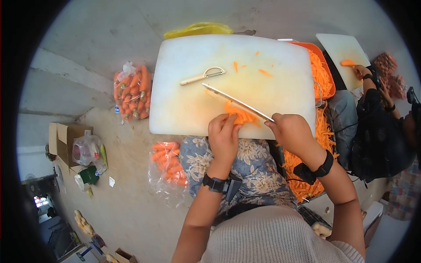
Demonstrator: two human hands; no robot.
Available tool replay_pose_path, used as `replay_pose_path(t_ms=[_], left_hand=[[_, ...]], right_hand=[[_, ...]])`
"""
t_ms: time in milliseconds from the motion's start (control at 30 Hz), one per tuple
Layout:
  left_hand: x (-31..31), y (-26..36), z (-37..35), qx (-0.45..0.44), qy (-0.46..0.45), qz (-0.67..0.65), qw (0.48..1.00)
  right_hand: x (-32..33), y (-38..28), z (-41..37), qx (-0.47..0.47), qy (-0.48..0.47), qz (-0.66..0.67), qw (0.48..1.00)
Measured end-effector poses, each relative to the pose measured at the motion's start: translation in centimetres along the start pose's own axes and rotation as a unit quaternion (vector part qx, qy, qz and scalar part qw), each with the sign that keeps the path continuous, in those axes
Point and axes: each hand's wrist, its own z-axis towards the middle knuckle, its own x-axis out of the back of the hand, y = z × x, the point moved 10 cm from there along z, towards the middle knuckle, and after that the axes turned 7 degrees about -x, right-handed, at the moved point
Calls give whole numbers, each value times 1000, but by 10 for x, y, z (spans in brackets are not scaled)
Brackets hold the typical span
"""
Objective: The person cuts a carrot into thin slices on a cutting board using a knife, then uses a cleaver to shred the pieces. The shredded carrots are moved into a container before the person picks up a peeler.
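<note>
A large white cutting board [184, 61] lies across the lap. My right hand [287, 130] is closed around the handle of a knife [237, 101], whose blade slants up and left over the board. Beside the blade, cut carrot pieces [243, 117] lie near the board's front edge. My left hand [224, 131] touches these pieces with bent fingertips, close to the blade. Farther back on the board rests a peeler [193, 79] with a pale handle. A few small carrot scraps [265, 72] are scattered behind the knife.
Bagged carrots [133, 94] stand left of the board, with peeled carrots [169, 160] in another bag nearer. On the right are an orange basket [332, 83] and a tray of carrot strips [302, 175]. A co-worker's hand [361, 71] is at another board [340, 48] at far right.
</note>
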Motion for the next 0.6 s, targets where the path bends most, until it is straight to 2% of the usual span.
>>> replay_pose_path(t_ms=[233,500,600], left_hand=[[0,1,6,2,-3,-8,1000],[0,-6,7,22,17,-27,999],[-2,-8,10,13,11,-30,999]], right_hand=[[-9,-13,5,52,-9,-42,998],[-20,-9,13,50,-85,-105,990],[-22,-8,24,36,-102,-84,991]])
